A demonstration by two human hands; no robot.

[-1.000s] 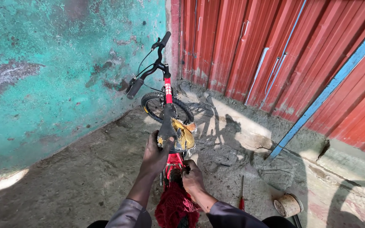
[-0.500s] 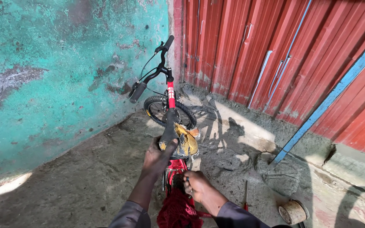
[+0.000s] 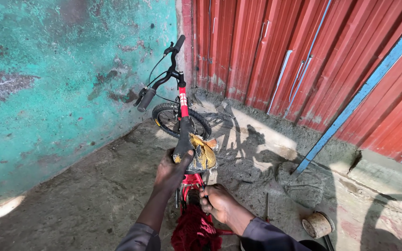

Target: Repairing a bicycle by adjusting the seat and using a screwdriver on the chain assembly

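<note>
Here, your left hand [image 3: 170, 173] rests on the torn saddle [image 3: 192, 149] of the small red bicycle [image 3: 182, 135], fingers curled over its rear and left edge in a loose hold. Your right hand [image 3: 216, 202] sits just below the saddle, fingers closed around a part of the red frame near the seat post; the exact part is hidden by the hand. The bicycle stands upright, its front wheel [image 3: 178, 120] toward the corner where the teal wall [image 3: 56, 93] meets the red corrugated panels [image 3: 303, 60]. A dark red tassel-like bundle [image 3: 194, 232] hangs just behind the saddle, over the rear.

Risk, as judged from this view: the bicycle appears steadied only by your two hands. Loosen the saddle hold and it can tip toward the wall, since the handlebar [image 3: 161, 76] is turned that way. The saddle's exposed yellow padding can tear further under pressure.

Containers: one small round tin [image 3: 318, 225] lies on the concrete to the right of the bicycle, well apart. Its contents cannot be told. A thin tool [image 3: 267, 207] lies between the tin and the bicycle.
</note>
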